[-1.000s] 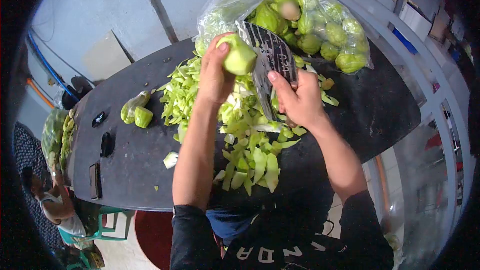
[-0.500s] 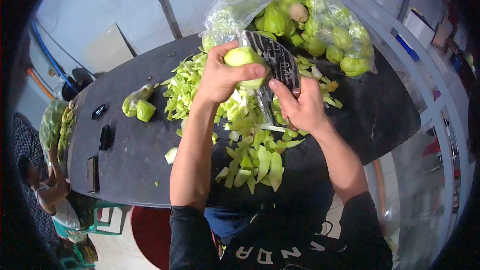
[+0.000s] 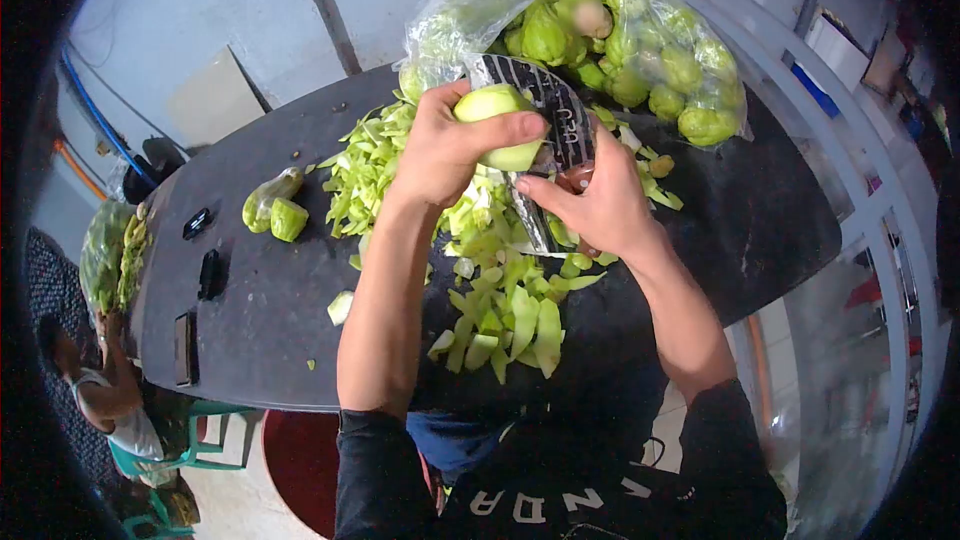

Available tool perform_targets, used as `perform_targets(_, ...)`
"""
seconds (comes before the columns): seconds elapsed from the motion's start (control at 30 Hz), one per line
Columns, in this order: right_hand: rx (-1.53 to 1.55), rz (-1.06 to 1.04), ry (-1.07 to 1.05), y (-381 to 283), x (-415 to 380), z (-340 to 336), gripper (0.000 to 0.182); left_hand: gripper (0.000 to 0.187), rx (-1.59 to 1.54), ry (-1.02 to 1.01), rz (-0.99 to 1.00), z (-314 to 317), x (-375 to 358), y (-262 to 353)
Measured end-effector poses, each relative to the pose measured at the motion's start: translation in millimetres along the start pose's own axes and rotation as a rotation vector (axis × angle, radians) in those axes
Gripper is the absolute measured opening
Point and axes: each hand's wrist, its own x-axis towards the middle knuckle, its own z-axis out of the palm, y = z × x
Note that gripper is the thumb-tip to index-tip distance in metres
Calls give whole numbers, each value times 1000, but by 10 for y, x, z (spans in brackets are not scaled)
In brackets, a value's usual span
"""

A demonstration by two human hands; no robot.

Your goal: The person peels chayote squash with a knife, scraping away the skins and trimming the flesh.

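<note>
A partly peeled pale green chayote is gripped in my left hand, with the thumb across its side. In my right hand is a broad-bladed knife with a brown handle. Its dark, shiny blade carries reflected lettering and lies against the right side of the chayote, though the contact edge is hidden. My right thumb points toward the chayote, below the left thumb. Beneath both hands lies a heap of green peelings, spreading left and toward me.
Whole chayotes fill a clear plastic bag at the back of the dark table. Two chayote pieces, small black objects and a dark rectangular case lie left. Another person holds bagged greens far left. A grey railing stands right.
My right thumb has shifted left under the chayote, and the knife has tilted and moved slightly left. More of the brown handle shows. My left hand still grips the chayote.
</note>
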Motion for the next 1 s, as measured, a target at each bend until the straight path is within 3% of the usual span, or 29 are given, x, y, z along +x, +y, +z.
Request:
perform_targets(0.1, -51, -26, 63, 94, 7, 68, 51, 34, -258, 26, -8, 118, 12, -133)
perform_targets(0.27, 37, 73, 48, 120, 18, 92, 51, 31, -281, 31, -25, 192, 36, -179)
perform_targets(0.33, 68, 30, 48, 168, 13, 138, 50, 36, -208, 173, -52, 282, 2, -192)
perform_targets(0.5, 206, 232, -102, 145, 73, 68, 38, 46, -202, 177, -132, 175, 27, -274)
perform_targets(0.53, 313, 275, -145, 185, 59, 73, 31, 49, -363, 79, -222, 98, 42, -272)
perform_targets(0.57, 317, 281, -143, 225, 60, 75, 31, 55, -523, -21, -311, 46, 67, -288)
perform_targets(0.6, 366, 330, -184, 265, 76, 71, 28, 72, -439, 25, -338, 66, 112, -356)
perform_targets(0.73, 430, 435, -170, 365, 69, 130, 24, 66, -452, 155, -368, 159, 119, -419)
perform_targets(0.9, 354, 453, -128, 373, 59, 194, 24, 68, -427, 131, -388, 31, 192, -685)
perform_targets(1.0, 415, 479, -197, 457, 92, 152, 27, 76, -625, 120, -414, -39, 159, -706)
